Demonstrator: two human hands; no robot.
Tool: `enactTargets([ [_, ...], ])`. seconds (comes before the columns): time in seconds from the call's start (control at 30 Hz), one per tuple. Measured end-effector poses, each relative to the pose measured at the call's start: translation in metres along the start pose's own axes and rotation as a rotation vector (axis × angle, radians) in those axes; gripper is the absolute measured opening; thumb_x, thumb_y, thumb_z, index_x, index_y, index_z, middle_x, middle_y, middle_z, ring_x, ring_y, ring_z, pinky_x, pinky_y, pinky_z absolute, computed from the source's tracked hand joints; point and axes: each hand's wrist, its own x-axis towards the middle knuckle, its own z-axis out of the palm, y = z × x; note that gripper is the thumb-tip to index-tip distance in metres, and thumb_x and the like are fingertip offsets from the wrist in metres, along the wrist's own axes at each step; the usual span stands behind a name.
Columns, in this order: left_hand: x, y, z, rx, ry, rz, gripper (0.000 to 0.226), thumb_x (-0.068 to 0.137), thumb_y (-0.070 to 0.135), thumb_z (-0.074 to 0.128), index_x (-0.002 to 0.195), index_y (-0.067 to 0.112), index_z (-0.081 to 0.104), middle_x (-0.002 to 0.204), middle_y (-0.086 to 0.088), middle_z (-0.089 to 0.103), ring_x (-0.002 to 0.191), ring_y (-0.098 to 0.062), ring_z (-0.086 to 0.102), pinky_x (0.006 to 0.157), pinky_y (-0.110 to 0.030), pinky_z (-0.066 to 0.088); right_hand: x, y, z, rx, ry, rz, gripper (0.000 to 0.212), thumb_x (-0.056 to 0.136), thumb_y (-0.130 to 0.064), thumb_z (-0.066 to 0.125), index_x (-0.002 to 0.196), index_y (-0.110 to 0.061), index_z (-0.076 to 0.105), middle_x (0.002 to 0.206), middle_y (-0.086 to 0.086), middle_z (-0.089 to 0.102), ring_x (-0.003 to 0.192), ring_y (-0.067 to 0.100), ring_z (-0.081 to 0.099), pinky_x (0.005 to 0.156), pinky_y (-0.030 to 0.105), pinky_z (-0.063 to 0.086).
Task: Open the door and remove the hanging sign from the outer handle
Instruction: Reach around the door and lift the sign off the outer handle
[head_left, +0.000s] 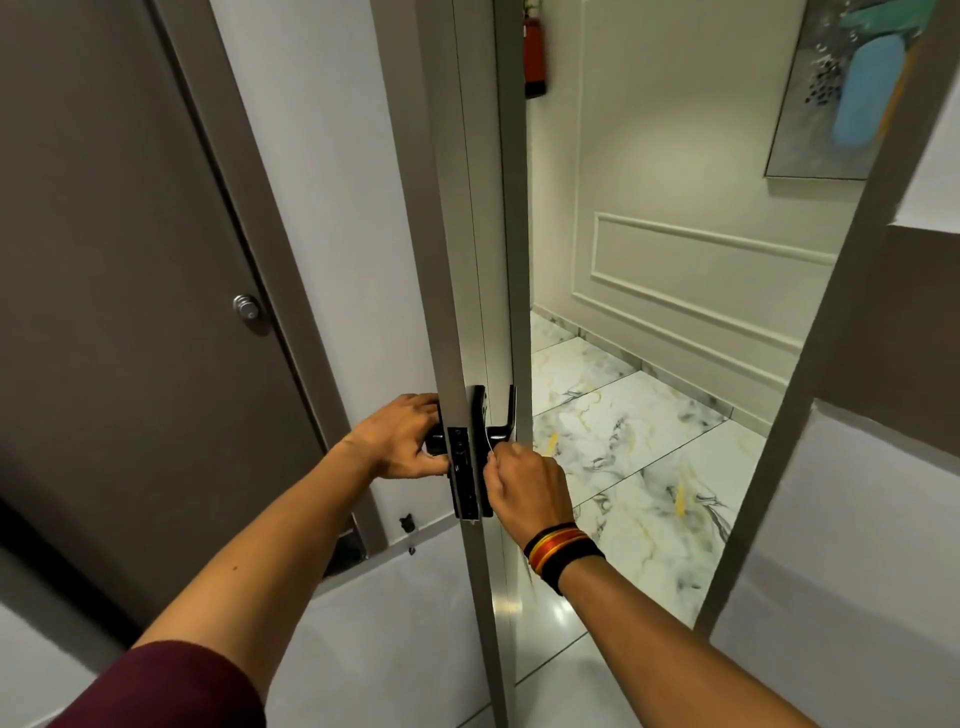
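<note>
The white door (462, 208) stands open, seen edge-on, with a black lock plate (464, 470) on its edge. My left hand (402, 439) is closed around the black inner handle (434, 441) on the door's left side. The black outer handle (501, 418) sticks out on the right side. My right hand (527, 480) sits just below it, fingers pinched on a thin white cord (488, 441) that runs up to that handle. The sign itself is hidden behind the door and my hand.
A brown door (119, 312) with a round metal knob (247, 307) is on the left. Through the opening lie a marble-tiled corridor floor (649, 467), a panelled cream wall, a painting (852, 88) and a red fire extinguisher (535, 52). The door frame (810, 364) stands on the right.
</note>
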Motion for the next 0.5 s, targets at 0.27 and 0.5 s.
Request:
enactTargets([
  [0.27, -0.002, -0.01, 0.002, -0.024, -0.01, 0.02, 0.048, 0.088, 0.067, 0.049, 0.106, 0.026, 0.066, 0.111, 0.001, 0.067, 0.104, -0.013, 0.052, 0.11, -0.045, 0.047, 0.055, 0.003, -0.016, -0.038, -0.077, 0.049, 0.021, 0.098, -0.02, 0.052, 0.086, -0.008, 0.065, 0.088, 0.011, 0.069, 0.075, 0.032, 0.067, 0.06, 0.032, 0.042],
  [0.5, 0.002, -0.012, 0.003, -0.042, -0.006, 0.068, 0.055, 0.088, 0.071, 0.043, 0.108, 0.025, 0.067, 0.117, -0.002, 0.069, 0.115, -0.019, 0.056, 0.116, -0.044, 0.042, 0.093, 0.033, -0.018, -0.194, -0.187, 0.009, 0.014, 0.095, -0.011, 0.055, 0.102, -0.007, 0.066, 0.09, 0.016, 0.071, 0.081, 0.04, 0.069, 0.061, 0.033, 0.04],
])
